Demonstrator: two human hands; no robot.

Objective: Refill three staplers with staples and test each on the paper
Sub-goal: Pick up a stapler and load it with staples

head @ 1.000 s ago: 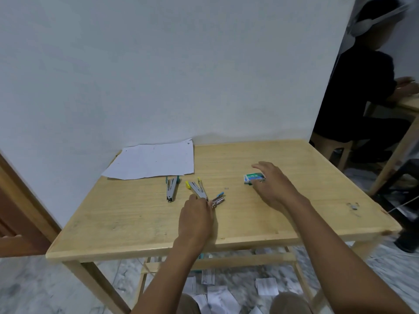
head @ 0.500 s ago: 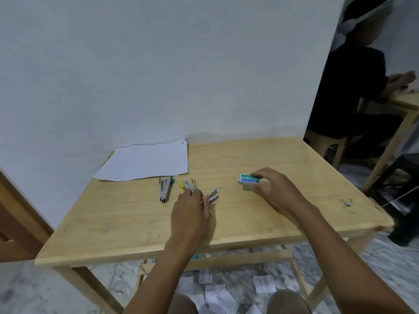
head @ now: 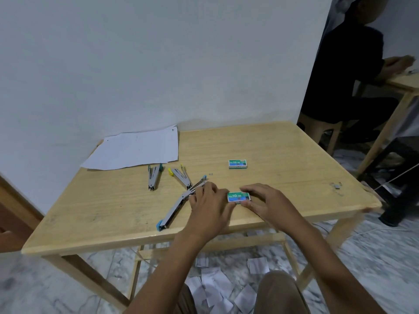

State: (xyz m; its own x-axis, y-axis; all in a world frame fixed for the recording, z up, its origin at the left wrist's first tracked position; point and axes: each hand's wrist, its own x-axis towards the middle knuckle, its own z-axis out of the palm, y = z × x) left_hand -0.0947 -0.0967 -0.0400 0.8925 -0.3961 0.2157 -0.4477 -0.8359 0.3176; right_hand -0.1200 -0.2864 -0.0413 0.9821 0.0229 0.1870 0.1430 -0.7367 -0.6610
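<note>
Whereas half a sec ago only one small green-and-blue cardboard staple box showed under the right hand, two show now: the near small green "No.10" staple box [head: 239, 197] sits close to the front edge, and a second matching green staple box [head: 237, 164] lies further back, well apart, untouched.

Item 1, right hand [head: 266, 203]: grip loosely closed on the near box, thumb on front side, fingers over the far side; box flat on the surface.
Item 2, left hand [head: 209, 208]: was on the stapler cluster, now shifted toward the box; fingertips touch the box's left end, hand partly over the opened stapler. Whether it pinches anything, can't tell.
Item 3, long silver metal stapler w/ blue end cap [head: 175, 208]: swung fully open, lying diagonal, just left of left hand. Judged: first to be loaded; next step is opening the box.
Item 4, silver stapler w/ yellow tip [head: 180, 176]: splayed open, untouched.
Item 5, silver stapler w/ teal end [head: 154, 177]: nr paper, untouched.
Item 6, white paper sheets [head: 136, 148]: back-left, against wall.

Surface: pale wooden table [head: 283, 177], scuffed; loose staple bits [head: 336, 185] at right edge.
Room: plain white wall, marble-pattern floor w/ paper scraps [head: 213, 279] below; another person seated at right.
</note>
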